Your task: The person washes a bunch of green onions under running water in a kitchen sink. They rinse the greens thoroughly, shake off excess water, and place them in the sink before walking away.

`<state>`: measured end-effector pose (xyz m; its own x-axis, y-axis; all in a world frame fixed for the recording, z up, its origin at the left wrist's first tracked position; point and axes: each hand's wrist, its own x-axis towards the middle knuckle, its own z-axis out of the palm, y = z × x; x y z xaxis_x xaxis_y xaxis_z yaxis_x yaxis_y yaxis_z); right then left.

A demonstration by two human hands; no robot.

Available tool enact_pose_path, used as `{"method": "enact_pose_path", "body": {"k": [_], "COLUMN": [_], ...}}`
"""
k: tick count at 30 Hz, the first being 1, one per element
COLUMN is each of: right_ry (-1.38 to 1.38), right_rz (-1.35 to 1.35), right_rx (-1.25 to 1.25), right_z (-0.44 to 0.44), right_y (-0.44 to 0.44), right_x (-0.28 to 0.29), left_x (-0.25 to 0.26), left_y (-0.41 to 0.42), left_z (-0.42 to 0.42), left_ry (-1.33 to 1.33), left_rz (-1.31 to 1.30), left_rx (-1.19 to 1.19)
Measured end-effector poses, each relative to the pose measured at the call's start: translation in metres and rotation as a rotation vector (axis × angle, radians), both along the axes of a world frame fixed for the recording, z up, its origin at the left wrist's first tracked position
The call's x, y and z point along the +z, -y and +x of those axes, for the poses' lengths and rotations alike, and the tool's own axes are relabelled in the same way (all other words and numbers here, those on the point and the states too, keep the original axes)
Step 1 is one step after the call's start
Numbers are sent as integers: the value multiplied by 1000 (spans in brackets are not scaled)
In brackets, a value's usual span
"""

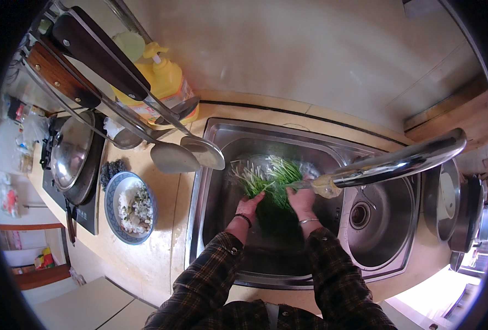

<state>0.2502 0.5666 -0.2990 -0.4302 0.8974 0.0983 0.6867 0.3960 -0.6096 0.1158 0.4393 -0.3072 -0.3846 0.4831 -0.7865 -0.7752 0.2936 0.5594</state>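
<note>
Green leafy stalks with white ends (284, 171), like garlic chives or scallions, lie in the large basin of a stainless steel sink (223, 264). My left hand (250, 206) is closed around the left part of the bunch, thumb on top. At the right part, my right hand (301, 202) grips more of the stalks beside the running water. A chrome faucet (400, 165) with a yellowish piece at its outlet (327, 186) reaches in from the right. The dark leaf ends hang toward me between my hands.
Metal ladles and a spatula (174, 158) hang at the upper left, before a yellow pump bottle (161, 82). A bowl of rice (134, 208) and a dark scrubber (111, 171) stand left of the sink, near a lidded pan (73, 152). Metal basins (444, 202) stand at the right.
</note>
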Motion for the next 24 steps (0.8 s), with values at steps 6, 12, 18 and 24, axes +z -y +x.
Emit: {"method": "enact_pose_path", "body": {"k": [6,12,18,24], "right_ry": [6,-363,-263,-191], "right_rz": [-397,-657,-527,-486], "right_rx": [278,512,184,162], "right_z": [-23,25,90,105], "right_y": [62,59,28,28], "right_x": [22,104,118,150], "left_x": [3,51,124,124], "left_y": [-17,19,23,-4], "left_z": [20,-6,-7,27], "left_ry": [185,294,192,221], "left_rz": [307,253,468,362], "left_rx": [-12,-125,-233,-514]}}
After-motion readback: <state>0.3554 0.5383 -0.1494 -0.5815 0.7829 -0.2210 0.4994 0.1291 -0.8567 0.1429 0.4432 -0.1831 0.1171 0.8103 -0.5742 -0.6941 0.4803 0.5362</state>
